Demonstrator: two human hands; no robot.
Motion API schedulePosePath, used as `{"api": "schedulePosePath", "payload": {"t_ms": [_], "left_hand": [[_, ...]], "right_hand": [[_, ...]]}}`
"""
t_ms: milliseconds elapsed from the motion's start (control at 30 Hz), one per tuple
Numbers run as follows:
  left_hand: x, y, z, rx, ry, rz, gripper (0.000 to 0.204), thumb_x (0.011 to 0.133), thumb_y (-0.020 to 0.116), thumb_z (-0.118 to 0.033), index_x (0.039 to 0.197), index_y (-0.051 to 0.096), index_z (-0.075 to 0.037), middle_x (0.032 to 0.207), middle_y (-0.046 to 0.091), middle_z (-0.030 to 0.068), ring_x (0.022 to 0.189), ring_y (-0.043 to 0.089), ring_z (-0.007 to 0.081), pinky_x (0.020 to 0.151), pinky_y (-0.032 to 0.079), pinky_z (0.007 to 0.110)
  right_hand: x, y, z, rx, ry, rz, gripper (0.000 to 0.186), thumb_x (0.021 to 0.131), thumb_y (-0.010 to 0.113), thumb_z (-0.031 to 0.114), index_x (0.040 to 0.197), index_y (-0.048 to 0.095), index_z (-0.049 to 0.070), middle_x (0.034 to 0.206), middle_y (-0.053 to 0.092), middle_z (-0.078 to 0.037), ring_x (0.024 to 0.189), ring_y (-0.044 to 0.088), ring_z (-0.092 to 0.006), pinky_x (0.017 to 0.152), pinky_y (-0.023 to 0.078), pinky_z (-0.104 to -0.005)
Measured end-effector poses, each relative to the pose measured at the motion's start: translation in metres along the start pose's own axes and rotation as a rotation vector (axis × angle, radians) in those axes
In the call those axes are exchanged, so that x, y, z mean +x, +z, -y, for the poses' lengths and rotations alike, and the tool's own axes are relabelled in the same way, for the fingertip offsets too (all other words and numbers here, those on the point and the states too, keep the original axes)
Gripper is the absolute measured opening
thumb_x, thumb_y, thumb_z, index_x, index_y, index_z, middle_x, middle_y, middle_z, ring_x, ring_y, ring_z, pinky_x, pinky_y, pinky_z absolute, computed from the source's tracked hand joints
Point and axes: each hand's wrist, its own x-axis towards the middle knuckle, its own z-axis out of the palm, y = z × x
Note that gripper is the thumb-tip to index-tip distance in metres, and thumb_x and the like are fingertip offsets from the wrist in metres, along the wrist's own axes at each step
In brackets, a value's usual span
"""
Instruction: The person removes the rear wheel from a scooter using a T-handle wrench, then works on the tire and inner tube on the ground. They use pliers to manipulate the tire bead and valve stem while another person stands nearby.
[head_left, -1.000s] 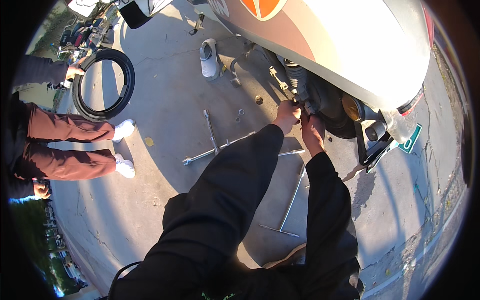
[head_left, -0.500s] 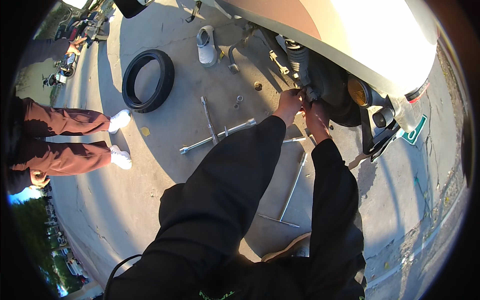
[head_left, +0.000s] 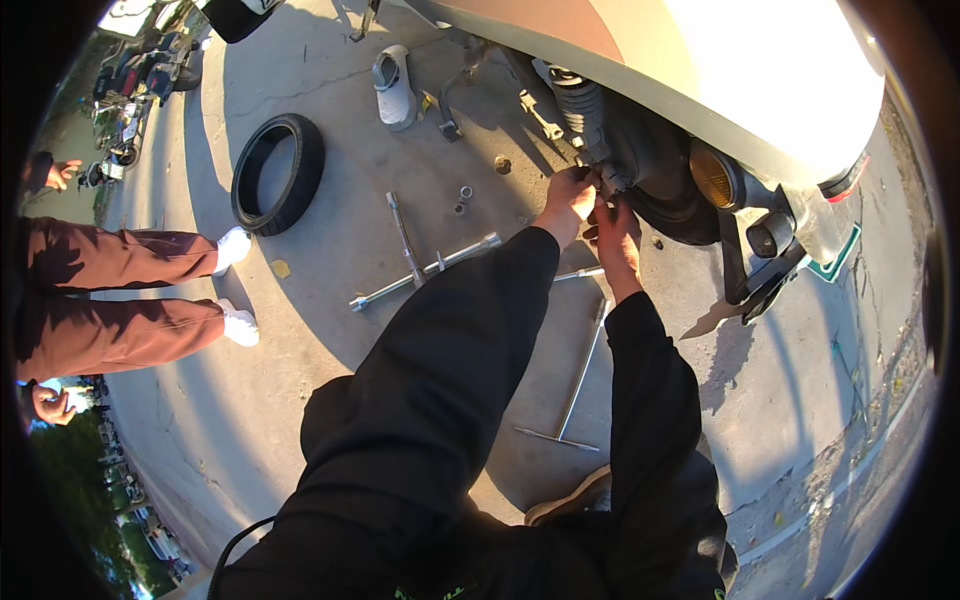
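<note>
My left hand is pinched at the lower mount of a coiled shock absorber on a light-coloured scooter. My right hand is just to the right and slightly lower, fingertips curled at that same fitting. What exactly both sets of fingers grip is too small and shadowed to make out. The dark rear wheel sits behind that fitting, beside an amber lamp. On the concrete left of my hands lie a cross wrench and small metal sockets; a long T-shaped wrench lies below them.
At left stands another person in brown trousers and white shoes, beside a loose black tyre on the ground. A white clog and metal bracket lie near the scooter. Parked two-wheelers line the upper left.
The loose tyre, earlier held by the other person, now lies on the ground; that person's hand has drawn back left. My hands remain at the fitting, with the right fingers shifted slightly.
</note>
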Motion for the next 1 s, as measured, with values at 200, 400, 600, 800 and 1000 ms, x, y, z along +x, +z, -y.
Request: {"api": "schedulePosePath", "payload": {"t_ms": [200, 400, 600, 800, 1000], "left_hand": [[-0.017, -0.001, 0.000, -0.154, 0.004, 0.060, 0.028, 0.106, 0.056, -0.028, 0.125, 0.062, -0.007, 0.103, 0.070, 0.0045, 0.089, 0.067, 0.0159, 0.069, 0.050, 0.029], [-0.021, -0.017, -0.017, -0.239, -0.010, 0.118, 0.026, 0.108, 0.046, -0.018, 0.129, 0.057, -0.007, 0.118, 0.069, 0.0085, 0.103, 0.069, 0.0237, 0.078, 0.055, 0.040], [0.001, -0.062, -0.060, -0.181, 0.038, 0.004, 0.027, 0.110, 0.043, -0.024, 0.129, 0.057, -0.010, 0.121, 0.070, 0.0058, 0.109, 0.068, 0.0219, 0.087, 0.057, 0.044], [0.028, -0.069, -0.075, -0.267, 0.137, 0.218, 0.026, 0.109, 0.045, -0.024, 0.123, 0.063, -0.010, 0.120, 0.069, 0.0067, 0.108, 0.069, 0.0226, 0.090, 0.057, 0.043], [0.069, -0.074, -0.061, -0.115, 0.408, 0.392, 0.022, 0.104, 0.059, -0.014, 0.120, 0.065, 0.000, 0.112, 0.074, 0.0131, 0.097, 0.075, 0.0228, 0.082, 0.064, 0.037]], "right_hand": [[-0.008, -0.015, -0.005, 0.109, 0.075, 0.019, 0.028, 0.104, 0.056, 0.021, 0.127, 0.058, 0.004, 0.091, 0.072, -0.007, 0.065, 0.068, -0.0141, 0.056, 0.050, -0.0289], [0.004, -0.026, 0.023, -0.078, 0.073, 0.125, 0.028, 0.109, 0.044, 0.025, 0.113, 0.061, 0.002, 0.092, 0.074, -0.008, 0.071, 0.067, -0.0140, 0.065, 0.051, -0.0295], [-0.007, -0.023, 0.023, 0.141, 0.228, 0.109, 0.032, 0.112, 0.041, 0.033, 0.117, 0.058, 0.007, 0.108, 0.073, -0.010, 0.088, 0.071, -0.0186, 0.074, 0.054, -0.0321], [-0.011, -0.020, 0.025, 0.070, 0.251, 0.059, 0.032, 0.111, 0.042, 0.037, 0.119, 0.054, 0.009, 0.111, 0.072, -0.010, 0.091, 0.072, -0.0194, 0.074, 0.055, -0.0344], [-0.011, -0.015, 0.015, 0.183, 0.235, -0.034, 0.027, 0.111, 0.044, 0.035, 0.110, 0.057, 0.011, 0.097, 0.071, -0.007, 0.088, 0.070, -0.0196, 0.075, 0.053, -0.0340]]}}
